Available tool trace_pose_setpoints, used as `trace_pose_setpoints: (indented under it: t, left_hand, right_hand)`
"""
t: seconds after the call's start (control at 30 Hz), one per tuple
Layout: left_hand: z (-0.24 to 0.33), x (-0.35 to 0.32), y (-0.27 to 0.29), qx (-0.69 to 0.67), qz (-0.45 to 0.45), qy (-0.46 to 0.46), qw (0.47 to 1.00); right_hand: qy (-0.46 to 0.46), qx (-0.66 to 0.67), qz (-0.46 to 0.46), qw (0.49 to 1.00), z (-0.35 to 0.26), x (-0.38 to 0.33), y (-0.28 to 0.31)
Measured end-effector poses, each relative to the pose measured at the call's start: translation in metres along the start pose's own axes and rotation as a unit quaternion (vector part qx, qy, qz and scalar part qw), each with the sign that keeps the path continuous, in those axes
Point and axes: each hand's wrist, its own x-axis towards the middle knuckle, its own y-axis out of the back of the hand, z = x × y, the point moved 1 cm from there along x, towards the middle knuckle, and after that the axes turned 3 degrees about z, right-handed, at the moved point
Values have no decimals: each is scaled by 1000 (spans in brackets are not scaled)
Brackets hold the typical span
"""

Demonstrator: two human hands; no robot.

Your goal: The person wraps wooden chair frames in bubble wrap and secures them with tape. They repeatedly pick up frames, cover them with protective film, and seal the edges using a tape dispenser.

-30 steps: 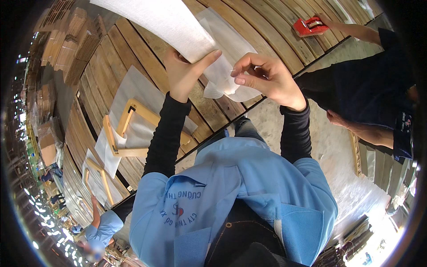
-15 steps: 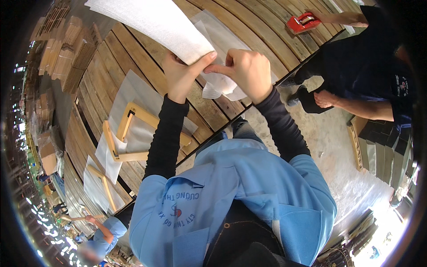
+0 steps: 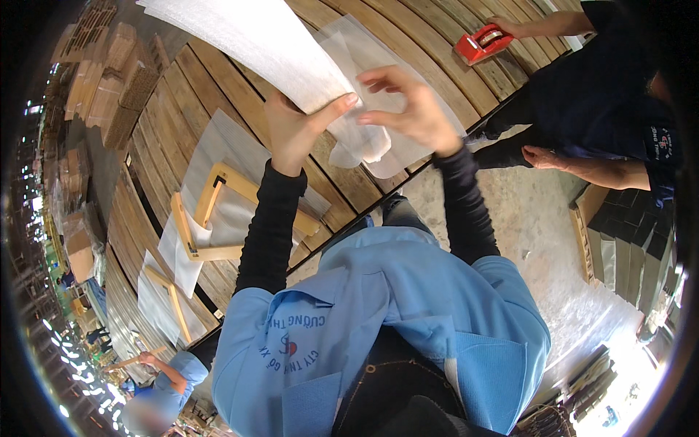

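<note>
While our left hand [image 3: 295, 131] pinches the foam sheet [image 3: 262, 44] above the slatted counter [image 3: 378, 44], our right hand [image 3: 411, 109] hovers with fingers spread wide, seemingly just brushing the crumpled clear bag [image 3: 364, 146]. We judge the bag could slip off the counter's edge, since only one grip pins the sheet. A co-worker's red tape dispenser [image 3: 482, 44] sits well apart.
</note>
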Motion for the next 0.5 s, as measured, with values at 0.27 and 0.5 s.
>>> trace_pose_setpoints:
  t: [0.27, 0.5]
  left_hand:
    - [-9, 3, 27, -74, 30, 65, 995]
    - [4, -7, 49, -99, 81, 79, 989]
  right_hand:
    - [-92, 273, 182, 940, 13, -14, -38]
    - [-7, 243, 54, 969, 21, 10, -44]
